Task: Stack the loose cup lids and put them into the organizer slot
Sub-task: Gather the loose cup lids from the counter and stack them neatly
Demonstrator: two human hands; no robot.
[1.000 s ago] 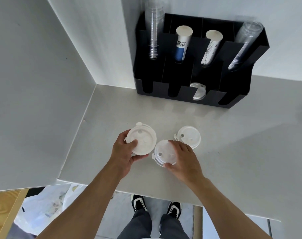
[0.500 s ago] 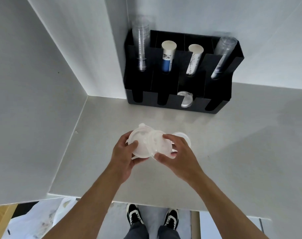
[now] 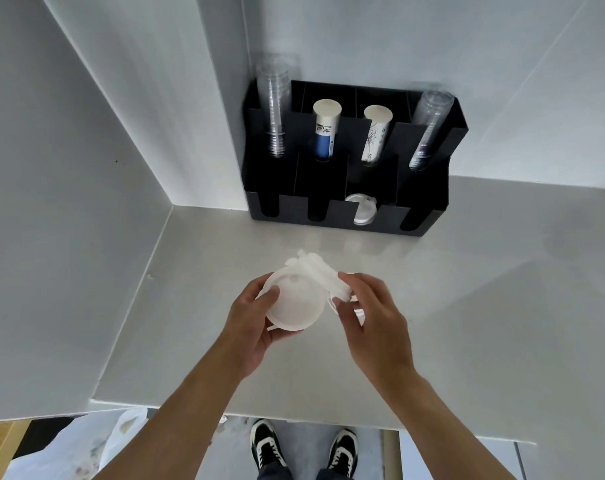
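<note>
Pale grey counter (image 3: 467, 306): walled on the left and at the back, near edge open toward the person; broad bare surface to the right of the hands and between the hands and the organizer.

Black multi-slot plastic organizer (image 3: 429, 216): one, in the back corner against the wall, well apart from the hands. Rear slots hold two stacks of clear plastic cups (image 3: 273, 112), far left and far right, one stack of blue-and-white paper cups (image 3: 325, 133), and one stack of white patterned paper cups (image 3: 375, 136). Four front slots; the third from the left holds white lids (image 3: 361, 211), number unclear.

Round white plastic cup lid (image 3: 294, 304): one, held above the counter in the grip of the left hand (image 3: 252, 327), thumb pressed on its top face, fingers curled beneath its near rim.

Second white plastic lid (image 3: 315, 271): tilted on edge, touching the far right rim of the first, pinched by the fingertips of the right hand (image 3: 373, 320). Motion blur prevents a sure count here. More white plastic shows just under the right hand; item unclear.
</note>
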